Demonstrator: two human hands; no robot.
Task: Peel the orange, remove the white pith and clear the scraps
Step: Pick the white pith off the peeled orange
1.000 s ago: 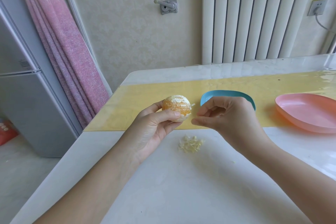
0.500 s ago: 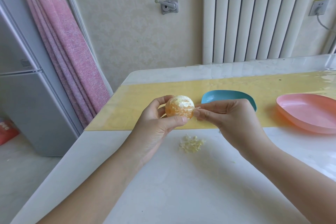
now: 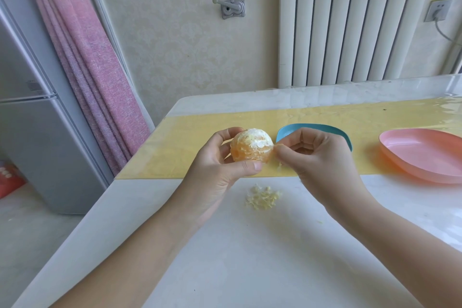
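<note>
The left hand (image 3: 215, 170) grips the round, peeled orange (image 3: 251, 145) above the glossy white counter (image 3: 250, 257), thumb beneath and fingers curled behind. The right hand (image 3: 317, 157) pinches stringy pith at the orange's right side. A crumbly pile of pale pith scraps (image 3: 262, 196) lies just nearer. Farther off, a blue oval plastic dish (image 3: 287, 132) is half hidden behind the right hand, with a pink oval plastic dish (image 3: 425, 155) to the right.

Peeled orange (image 3: 251, 145) in left hand (image 3: 212, 170); right fingers (image 3: 287, 156) on its pith (image 3: 261, 144)

Home: fridge (image 3: 37, 107), curtain (image 3: 92, 62), radiator (image 3: 350, 20).
</note>
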